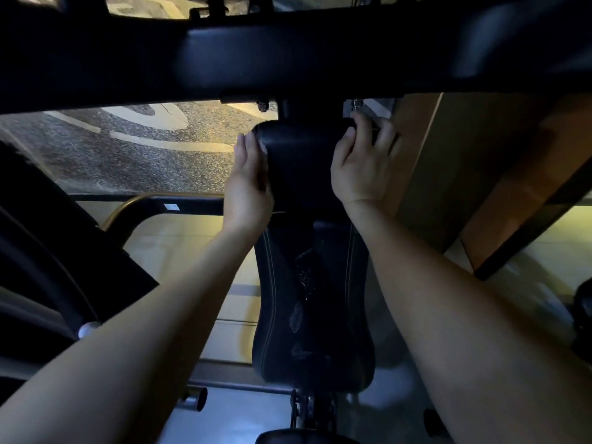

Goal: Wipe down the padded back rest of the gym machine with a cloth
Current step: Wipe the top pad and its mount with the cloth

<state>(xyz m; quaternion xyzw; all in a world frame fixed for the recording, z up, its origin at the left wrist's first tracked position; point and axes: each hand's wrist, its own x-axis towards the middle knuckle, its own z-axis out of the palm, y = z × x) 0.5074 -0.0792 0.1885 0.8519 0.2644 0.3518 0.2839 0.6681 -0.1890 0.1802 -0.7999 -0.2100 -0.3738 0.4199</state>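
Both bare forearms reach forward from the bottom corners of the view to the upper end of a dark padded back rest (312, 302), which runs up the middle of the picture from a rounded lower end to a narrower top. Pale stitching lines follow its two long sides, and dull smears and small shiny flecks show along its centre.

The left hand (248, 184) lies flat against the left edge of the pad's upper part, fingers straight and together, palm turned inward toward the padding. A small pale, frayed bit of cloth (263, 145) shows between its fingertips and the pad's top left corner; the rest of it is hidden, so I cannot tell how firmly it is held.

The right hand (363, 165) is at the pad's top right corner with its fingers curled over the edge and the thumb on the front face. What lies under the curled fingers is dark, and I cannot tell whether they grip only the pad.

Just above the pad, a black post joins it to a wide dark crossbar (288, 56) spanning the frame, with a bolt (262, 106) beside the joint. Speckled flooring (137, 155) with pale painted lines lies beyond at left, and a brown wooden panel (464, 174) stands to the right.
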